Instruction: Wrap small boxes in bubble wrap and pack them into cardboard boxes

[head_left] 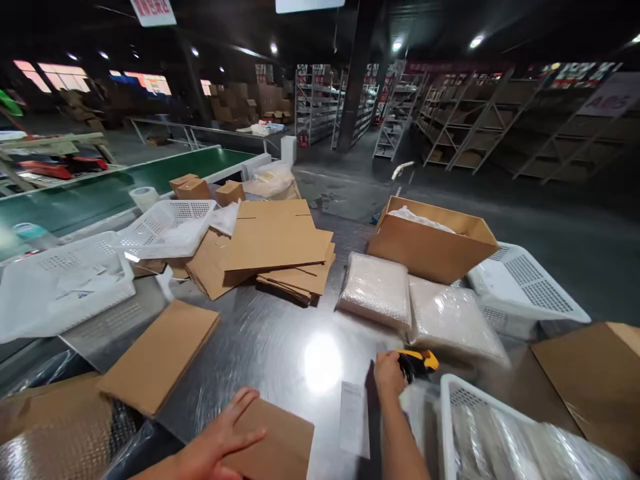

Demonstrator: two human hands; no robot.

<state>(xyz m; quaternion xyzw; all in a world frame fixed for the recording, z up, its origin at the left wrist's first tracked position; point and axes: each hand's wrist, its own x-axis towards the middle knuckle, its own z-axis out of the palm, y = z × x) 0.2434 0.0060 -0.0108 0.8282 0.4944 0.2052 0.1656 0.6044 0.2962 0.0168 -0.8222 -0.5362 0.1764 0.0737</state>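
Observation:
My left hand [227, 433] rests with spread fingers on the left edge of a small brown cardboard box [280, 440] at the bottom of the metal table [250, 340]. To the right, my right hand [390, 375] has its fingers wrapped round a black and yellow tape dispenser [420, 362], just in front of the bubble-wrapped packages [377, 290]. Between my hands, nearer the right one, lies a white paper slip [354, 417].
Flat cardboard [275, 237] is stacked at the table's back, with another piece [163, 353] at left. White baskets [65, 287] stand at left; one with wrapped items [453, 387] is at lower right. An open carton [430, 250] sits behind the packages.

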